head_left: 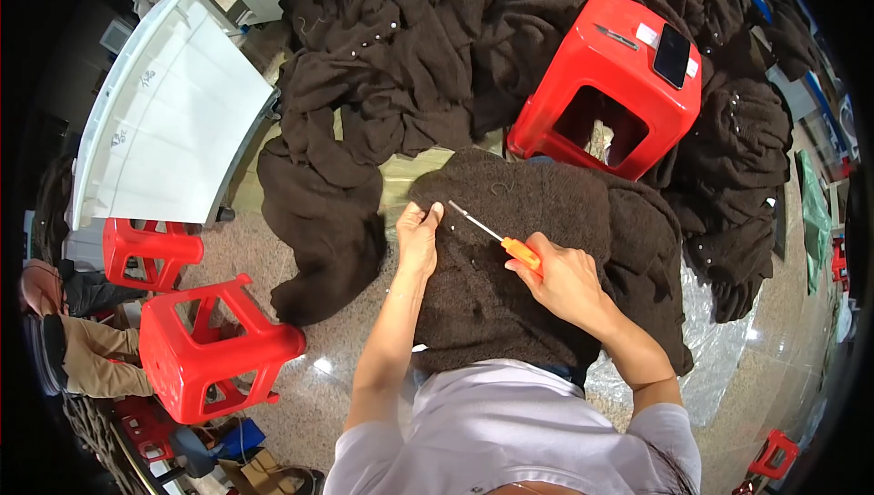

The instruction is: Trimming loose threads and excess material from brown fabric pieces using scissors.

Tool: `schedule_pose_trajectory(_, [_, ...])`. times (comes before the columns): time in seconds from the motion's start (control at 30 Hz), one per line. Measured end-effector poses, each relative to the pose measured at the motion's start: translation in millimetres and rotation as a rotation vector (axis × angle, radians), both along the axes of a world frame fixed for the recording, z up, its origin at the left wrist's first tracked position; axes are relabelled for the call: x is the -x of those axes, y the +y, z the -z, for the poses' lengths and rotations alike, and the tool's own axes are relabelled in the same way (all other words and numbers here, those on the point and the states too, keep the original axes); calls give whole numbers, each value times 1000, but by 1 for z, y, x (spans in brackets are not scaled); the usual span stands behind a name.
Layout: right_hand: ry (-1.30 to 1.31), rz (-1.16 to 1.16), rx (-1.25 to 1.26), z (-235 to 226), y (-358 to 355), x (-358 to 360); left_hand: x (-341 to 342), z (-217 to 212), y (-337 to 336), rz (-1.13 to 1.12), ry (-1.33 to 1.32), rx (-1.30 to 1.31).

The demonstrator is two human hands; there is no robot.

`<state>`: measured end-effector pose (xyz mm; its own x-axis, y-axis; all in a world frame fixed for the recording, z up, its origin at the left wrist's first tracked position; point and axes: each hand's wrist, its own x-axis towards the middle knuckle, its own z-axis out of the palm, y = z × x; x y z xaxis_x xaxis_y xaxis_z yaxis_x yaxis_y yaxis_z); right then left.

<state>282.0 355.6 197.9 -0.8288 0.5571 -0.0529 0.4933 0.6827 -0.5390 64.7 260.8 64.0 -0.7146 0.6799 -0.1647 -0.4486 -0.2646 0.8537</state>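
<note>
Dark brown knitted cloth lies across my lap, with a loose loop of thread on it. At its left edge my left hand pinches a bit of the cloth between thumb and fingers. My right hand is wrapped round the orange handle of a tool with a thin metal shaft. The shaft points up and left over the cloth, its tip a short way right of my left thumb. Whether the tip touches the cloth I cannot tell.
Ahead on the right stands a red plastic stool bearing a black phone and a small metal tool. More brown knit is heaped around it. To the left are a white panel, red stools and another person's leg.
</note>
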Motion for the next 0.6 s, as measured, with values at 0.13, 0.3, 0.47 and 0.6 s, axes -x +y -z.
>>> schedule_pose_trajectory(0.13, [10,10,4,-3,0,-17,-12,-36,-9,245,-51,135])
schedule_pose_trajectory(0.3, [-152,-70,0,-15,-4,-28,-13,-33,-18,213,-12,202])
schedule_pose_trajectory(0.47, [-75,-80,-5,-15,-7,-31,-16,-33,-20,156,-25,175])
schedule_pose_trajectory(0.6, [-43,-76,-15,-13,-6,-29,-20,-36,-22,112,-14,171])
